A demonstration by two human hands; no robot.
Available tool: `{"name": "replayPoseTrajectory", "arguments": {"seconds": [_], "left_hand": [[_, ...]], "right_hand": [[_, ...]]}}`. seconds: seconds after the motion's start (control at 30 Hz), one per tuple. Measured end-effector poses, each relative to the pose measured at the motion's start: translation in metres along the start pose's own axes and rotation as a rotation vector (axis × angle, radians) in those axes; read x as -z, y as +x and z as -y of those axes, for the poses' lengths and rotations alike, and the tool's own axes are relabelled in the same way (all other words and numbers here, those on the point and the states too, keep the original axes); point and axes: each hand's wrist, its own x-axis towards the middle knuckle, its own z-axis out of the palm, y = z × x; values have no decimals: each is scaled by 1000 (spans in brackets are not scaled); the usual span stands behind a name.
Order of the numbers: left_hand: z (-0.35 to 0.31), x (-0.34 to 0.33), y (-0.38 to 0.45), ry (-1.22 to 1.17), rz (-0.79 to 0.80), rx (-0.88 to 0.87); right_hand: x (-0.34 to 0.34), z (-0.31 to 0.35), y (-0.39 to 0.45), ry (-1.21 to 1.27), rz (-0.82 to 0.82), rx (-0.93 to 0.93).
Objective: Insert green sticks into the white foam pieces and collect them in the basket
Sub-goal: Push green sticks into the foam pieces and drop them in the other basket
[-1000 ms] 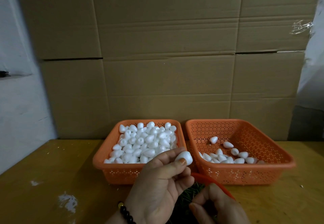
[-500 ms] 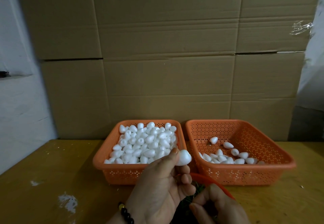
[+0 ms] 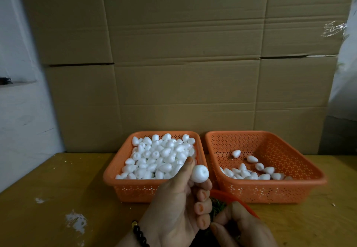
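My left hand holds one white foam piece pinched between thumb and forefinger, raised in front of the two orange baskets. The left basket is heaped with loose white foam pieces. The right basket holds several foam pieces along its near side. My right hand sits low at the bottom edge, fingers curled over a pile of green sticks inside a red-rimmed container. Whether it grips a stick is hidden.
Both baskets stand side by side on a yellowish wooden table with white paint marks. A tall cardboard sheet rises right behind them. A white wall is at the left.
My left hand has turned the foam piece so its flat end faces me and lifted it slightly. My right hand has stayed over the sticks.
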Motion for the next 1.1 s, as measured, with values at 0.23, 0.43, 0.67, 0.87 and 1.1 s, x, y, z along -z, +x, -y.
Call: {"name": "replayPoseTrajectory", "arguments": {"seconds": [0.23,0.43,0.67,0.87,1.1], "left_hand": [[-1,-1,-2,24,53,14],[1,0,-3,135,54,-105],[6,2,2,247,7,-251],[12,6,5,460,-105,-410],[10,5,4,366,-80,-377]], "right_hand": [[-2,-3,0,4,-15,10],[-5,-2,-3,15,-35,36],[-3,-3,-1,10,-37,41],[-2,-1,0,-11,-35,42],[-4,0,-1,47,-149,83]]}}
